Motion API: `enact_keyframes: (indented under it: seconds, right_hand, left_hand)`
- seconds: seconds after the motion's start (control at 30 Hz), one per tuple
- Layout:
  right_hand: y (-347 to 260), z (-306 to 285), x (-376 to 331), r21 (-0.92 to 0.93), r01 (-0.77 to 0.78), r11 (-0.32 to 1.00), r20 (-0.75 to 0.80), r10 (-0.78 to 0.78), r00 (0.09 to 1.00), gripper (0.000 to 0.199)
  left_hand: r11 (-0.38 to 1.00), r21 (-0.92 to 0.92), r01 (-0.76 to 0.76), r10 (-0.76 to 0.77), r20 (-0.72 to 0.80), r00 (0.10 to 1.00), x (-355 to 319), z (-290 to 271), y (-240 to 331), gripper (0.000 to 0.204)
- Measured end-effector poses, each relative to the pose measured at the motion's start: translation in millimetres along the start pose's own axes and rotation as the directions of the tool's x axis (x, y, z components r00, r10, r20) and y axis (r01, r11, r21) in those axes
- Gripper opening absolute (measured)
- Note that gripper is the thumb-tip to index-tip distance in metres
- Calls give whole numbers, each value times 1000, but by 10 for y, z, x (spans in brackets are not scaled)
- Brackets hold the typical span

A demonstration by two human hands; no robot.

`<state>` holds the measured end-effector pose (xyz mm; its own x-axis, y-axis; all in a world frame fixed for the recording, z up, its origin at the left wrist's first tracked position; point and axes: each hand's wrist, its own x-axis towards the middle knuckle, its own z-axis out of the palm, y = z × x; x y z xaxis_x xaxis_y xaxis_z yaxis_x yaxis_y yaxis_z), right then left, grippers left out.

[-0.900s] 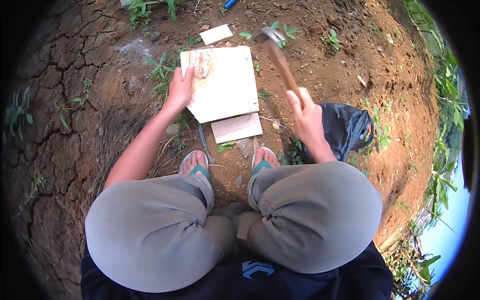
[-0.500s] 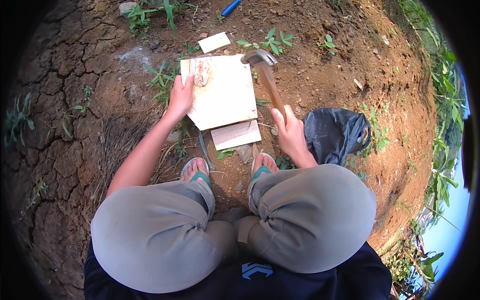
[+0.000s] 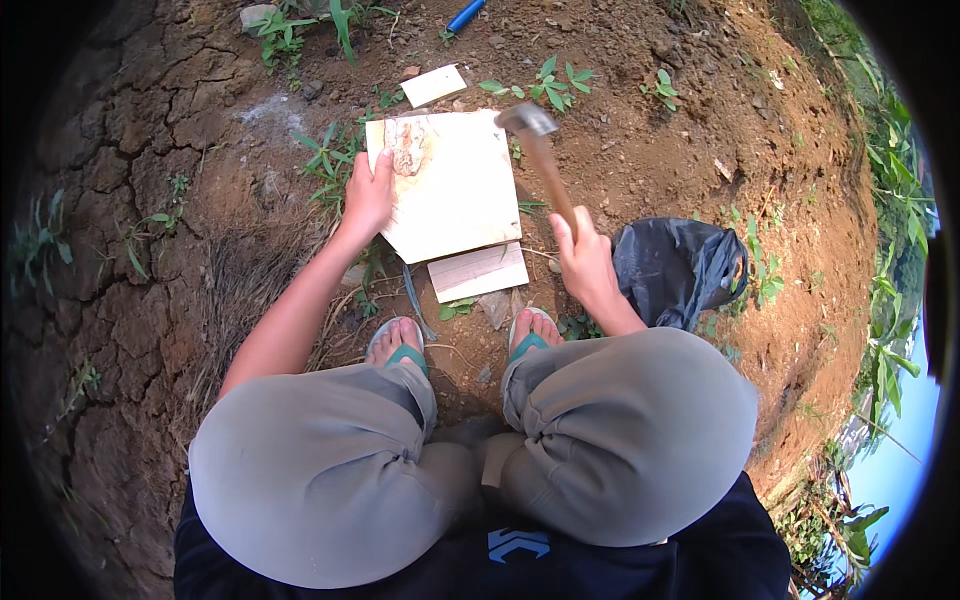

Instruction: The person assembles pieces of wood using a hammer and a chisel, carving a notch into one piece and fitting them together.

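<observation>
A pale wooden board (image 3: 455, 190) with a rough knotty patch near its far left corner lies in front of my feet. My left hand (image 3: 370, 198) grips its left edge, thumb on top and fingers partly hidden beneath. In my right hand (image 3: 588, 262) is a claw hammer (image 3: 545, 165), fingers wrapped round the wooden handle. Its metal head is blurred and sits at the board's far right corner; whether it touches the wood I cannot tell. A smaller wood piece (image 3: 478, 272) shows under the board's near edge.
Another small pale wood piece (image 3: 433, 86) lies beyond the board, and a blue cylindrical object (image 3: 465, 15) farther off. A black plastic bag (image 3: 678, 272) rests right of my right hand. Small green plants (image 3: 550, 88) grow from the dry, cracked soil. My sandalled feet (image 3: 398, 345) are close by.
The hammer head has shifted slightly and turned, now blurred by motion. My left hand keeps its hold on the board. The whole view has moved a little.
</observation>
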<state>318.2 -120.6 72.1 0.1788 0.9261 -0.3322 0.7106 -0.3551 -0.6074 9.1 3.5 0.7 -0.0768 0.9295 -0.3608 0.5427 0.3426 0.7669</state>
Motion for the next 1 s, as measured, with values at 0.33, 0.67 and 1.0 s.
enact_keyframes:
  seconds: [0.33,0.67,1.0]
  right_hand:
    - [-103,-38,-43,206,-105,973,47,97,994,38]
    - [3,-260,58,586,263,767,-379,-27,925,31]
    - [54,-82,20,93,-126,988,109,116,987,40]
  left_hand:
    - [999,-52,15,-16,-18,1000,-76,-46,79,49]
    - [999,-45,2,-2,1,1000,-60,-50,63,49]
    - [999,-38,16,-16,-13,1000,-47,-57,-22,47]
